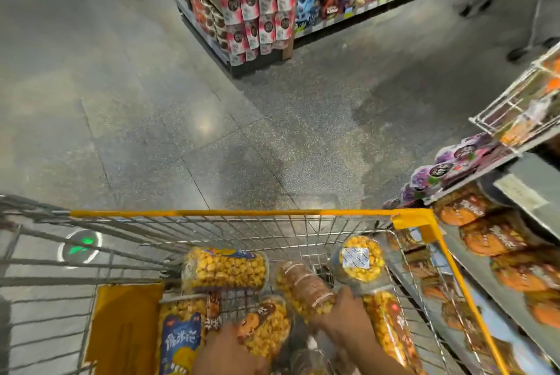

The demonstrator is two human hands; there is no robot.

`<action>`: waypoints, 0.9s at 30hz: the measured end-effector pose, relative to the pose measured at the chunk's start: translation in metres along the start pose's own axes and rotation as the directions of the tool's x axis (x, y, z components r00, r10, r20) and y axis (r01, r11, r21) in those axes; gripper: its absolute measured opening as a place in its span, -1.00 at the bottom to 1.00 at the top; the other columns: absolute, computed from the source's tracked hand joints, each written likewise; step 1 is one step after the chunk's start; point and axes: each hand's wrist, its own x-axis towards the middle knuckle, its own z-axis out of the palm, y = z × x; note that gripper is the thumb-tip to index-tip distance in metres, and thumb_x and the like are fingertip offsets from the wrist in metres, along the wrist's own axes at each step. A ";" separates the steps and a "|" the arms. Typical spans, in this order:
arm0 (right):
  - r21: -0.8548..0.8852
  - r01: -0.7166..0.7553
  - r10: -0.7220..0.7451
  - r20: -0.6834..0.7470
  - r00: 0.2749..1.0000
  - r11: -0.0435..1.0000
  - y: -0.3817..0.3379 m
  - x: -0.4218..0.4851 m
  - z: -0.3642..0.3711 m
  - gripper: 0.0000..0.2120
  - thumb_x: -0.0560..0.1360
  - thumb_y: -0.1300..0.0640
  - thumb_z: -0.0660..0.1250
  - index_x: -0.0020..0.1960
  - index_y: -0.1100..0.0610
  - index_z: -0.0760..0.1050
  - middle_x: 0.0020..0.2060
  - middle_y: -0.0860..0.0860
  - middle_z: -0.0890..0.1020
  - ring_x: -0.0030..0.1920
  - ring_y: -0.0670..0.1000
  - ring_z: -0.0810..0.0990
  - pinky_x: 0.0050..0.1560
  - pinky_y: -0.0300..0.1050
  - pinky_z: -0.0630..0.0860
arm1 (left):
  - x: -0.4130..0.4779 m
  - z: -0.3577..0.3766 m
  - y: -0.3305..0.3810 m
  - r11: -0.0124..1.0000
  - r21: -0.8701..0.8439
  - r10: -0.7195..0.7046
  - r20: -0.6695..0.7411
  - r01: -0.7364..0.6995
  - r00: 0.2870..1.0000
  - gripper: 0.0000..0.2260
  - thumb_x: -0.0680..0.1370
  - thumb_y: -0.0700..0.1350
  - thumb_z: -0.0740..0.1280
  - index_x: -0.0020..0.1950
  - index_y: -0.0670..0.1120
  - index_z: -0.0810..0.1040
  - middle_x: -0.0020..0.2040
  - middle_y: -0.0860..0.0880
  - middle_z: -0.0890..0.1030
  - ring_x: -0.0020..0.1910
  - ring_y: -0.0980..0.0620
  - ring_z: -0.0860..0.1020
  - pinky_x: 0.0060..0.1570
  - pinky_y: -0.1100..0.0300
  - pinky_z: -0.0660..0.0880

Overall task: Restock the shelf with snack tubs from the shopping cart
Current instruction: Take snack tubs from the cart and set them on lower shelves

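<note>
- Head view looks down into a wire shopping cart [251,213] with a yellow rim, filling the frame from 6 to 8 o'clock.
- Several clear popcorn tubs lie inside it. One lies on its side [224,268] near the front wall, and another stands end-up [360,256] at the front right corner.
- A blue-labelled tub [178,341] lies at 7 o'clock, and a long tub [391,329] rests along the right wall.
- The right hand [348,317] reaches in at 6 o'clock, its fingers curled round the near end of a brown-banded tub [303,285], which tilts away from the person.
- The left hand [227,350] is blurred at the bottom edge, just against an orange-labelled tub [266,326]. I cannot tell whether its fingers grip the tub or only touch it.
- A yellow card [124,329] lies flat in the left part of the cart.
- The shelf [527,174] stands just beside the cart at 3 to 4 o'clock, carrying purple tubs [445,168] above rows of brown-and-orange packs [497,238].
- A white wire rack [515,102] hangs above it.
- Speckled grey floor [181,102] stretches ahead, with a further shelving unit [260,11] at 12 o'clock.
</note>
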 end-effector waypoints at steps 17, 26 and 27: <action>0.072 0.052 -0.036 -0.198 0.980 0.996 -0.022 -0.068 -0.067 -0.14 0.25 -0.18 0.59 0.38 0.01 0.22 0.38 0.15 0.34 0.28 0.21 0.52 0.26 0.07 0.57 | -0.079 -0.049 0.034 0.947 0.165 0.308 -0.214 -0.277 0.927 -0.23 0.28 0.27 0.42 0.43 0.12 0.26 0.40 -0.04 0.37 0.39 -0.04 0.40 0.39 0.07 0.34; 0.095 0.083 -0.044 -0.357 0.933 0.992 -0.007 -0.153 -0.150 -0.12 0.25 -0.11 0.51 0.42 0.02 0.13 0.36 0.18 0.31 0.38 0.29 0.35 0.31 0.09 0.43 | -0.166 -0.079 0.067 0.863 0.201 0.498 -0.173 -0.464 0.850 -0.18 0.15 0.22 0.49 0.37 0.06 0.36 0.29 0.00 0.47 0.21 -0.03 0.50 0.20 0.10 0.49; 0.092 0.099 -0.056 -0.383 0.922 0.991 -0.002 -0.166 -0.164 -0.14 0.23 -0.11 0.50 0.40 0.03 0.15 0.34 0.18 0.34 0.36 0.29 0.36 0.31 0.08 0.43 | -0.180 -0.079 0.076 0.848 0.198 0.524 -0.174 -0.492 0.834 -0.22 0.18 0.20 0.50 0.35 0.06 0.36 0.29 -0.01 0.47 0.20 -0.04 0.50 0.19 0.10 0.49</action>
